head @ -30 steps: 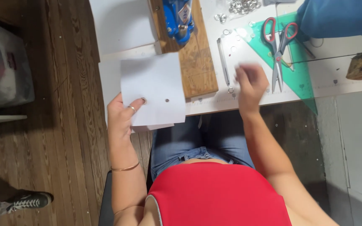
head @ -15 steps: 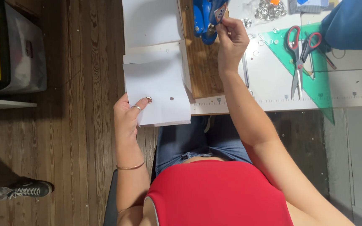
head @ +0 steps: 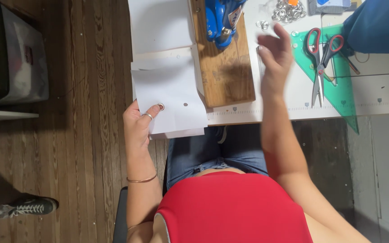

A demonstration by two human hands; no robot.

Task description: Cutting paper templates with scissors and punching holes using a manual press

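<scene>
**Now: left hand pins white sheet, right hand loose above the surface**

Presently I see the left hand (head: 139, 123) grasping the white paper sheet (head: 169, 96) at its lower left corner, thumb on top near a small metal eyelet (head: 160, 106) set in the paper. A second small punched hole (head: 185, 104) sits just right of the eyelet. The sheet overhangs the near edge of the white surface (head: 293, 96), partly above the person's lap.

The right hand (head: 273, 54) hovers over the surface, fingers spread and slack, holding nothing I can make out; it is motion-blurred.

Just left of the right hand lies a wooden board (head: 223, 72), and on its far end stands a blue press tool (head: 220, 20). More white paper (head: 158, 24) lies beyond the held sheet. To the right: red-handled scissors (head: 320, 60) resting on a green transparent set square (head: 338, 85), and a heap of loose metal eyelets (head: 288, 10) at the far edge. Blue fabric (head: 379, 24) fills the far right corner.

On the wooden floor (head: 86, 135), a sneaker (head: 30, 207) of another person shows at lower left.
</scene>
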